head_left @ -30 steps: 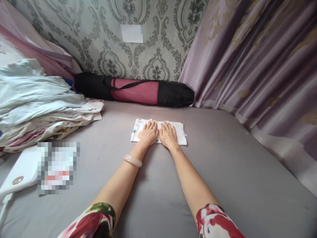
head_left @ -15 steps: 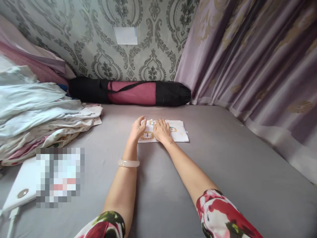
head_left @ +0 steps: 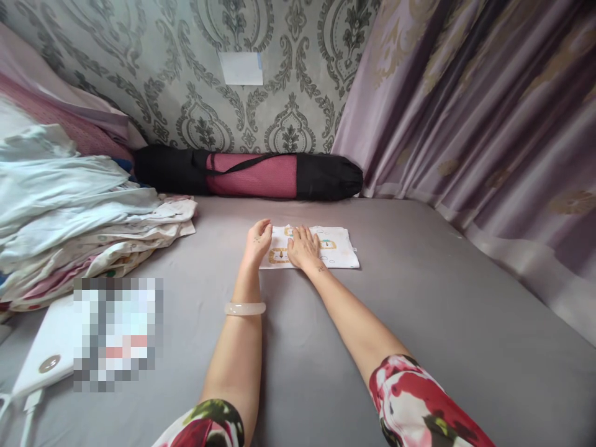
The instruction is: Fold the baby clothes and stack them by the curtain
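Observation:
On the grey bed sheet lies a folded white cloth [head_left: 344,249] printed with yellow lion faces, perhaps a child's garment. My right hand [head_left: 304,248] rests flat on its middle, fingers stretched out and pointing away from me. At the cloth's left edge is my left hand [head_left: 258,243], turned on its side, thumb and fingers drawn together around the edge; the fingertips are partly hidden. A pale bangle [head_left: 245,308] circles my left forearm.
A heap of clothes [head_left: 93,211] lies on the left. Nearer stands a white device [head_left: 51,347] with a cable, beside a blurred-out object [head_left: 128,329]. A black and pink long bag [head_left: 251,176] lines the wall; purple curtains [head_left: 419,112] hang on the right.
The view has shifted slightly. My left hand's thumb and fingers have come closer together at the cloth's edge. My right hand still lies on the cloth, its fingers straighter.

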### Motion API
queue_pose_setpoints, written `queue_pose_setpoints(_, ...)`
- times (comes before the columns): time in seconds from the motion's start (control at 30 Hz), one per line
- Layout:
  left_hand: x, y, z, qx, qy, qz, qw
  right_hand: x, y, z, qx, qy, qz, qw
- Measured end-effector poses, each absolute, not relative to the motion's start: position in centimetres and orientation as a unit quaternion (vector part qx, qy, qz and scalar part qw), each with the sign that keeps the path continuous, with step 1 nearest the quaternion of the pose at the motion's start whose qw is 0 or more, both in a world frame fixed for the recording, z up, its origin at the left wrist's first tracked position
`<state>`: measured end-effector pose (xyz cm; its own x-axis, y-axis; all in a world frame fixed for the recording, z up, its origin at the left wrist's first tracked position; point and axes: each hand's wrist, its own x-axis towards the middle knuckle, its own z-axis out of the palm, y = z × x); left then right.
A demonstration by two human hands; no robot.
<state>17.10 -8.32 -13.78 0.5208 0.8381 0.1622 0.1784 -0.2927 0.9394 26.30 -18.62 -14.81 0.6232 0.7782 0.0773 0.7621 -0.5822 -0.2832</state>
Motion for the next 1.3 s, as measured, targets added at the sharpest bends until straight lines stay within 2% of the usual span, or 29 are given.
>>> queue_pose_setpoints(0.3,16.9,-8.5,-13.7,0.683,0.362,0.369,0.516,24.9,-17.6,-16.3,-0.871,-0.455,-0.026,0.184)
queue_pose_setpoints(0.9,15.7,-6.2,-14.6,0.629,0.385,0.403,0.542,23.3,-15.6,-16.1,-0.859,-0.481,-0.006,0.175)
queue_pose_setpoints(1.1,15.4,-5.7,-15.0,0.607,0.41,0.426,0.532,21.9,-14.4,-14.8,-0.846,-0.501,0.019,0.184)
queue_pose_setpoints(1.3,15.1,-5.3,-15.5,0.586,0.423,0.455,0.52,20.1,-13.6,-15.7,-0.827,-0.533,0.023,0.176)
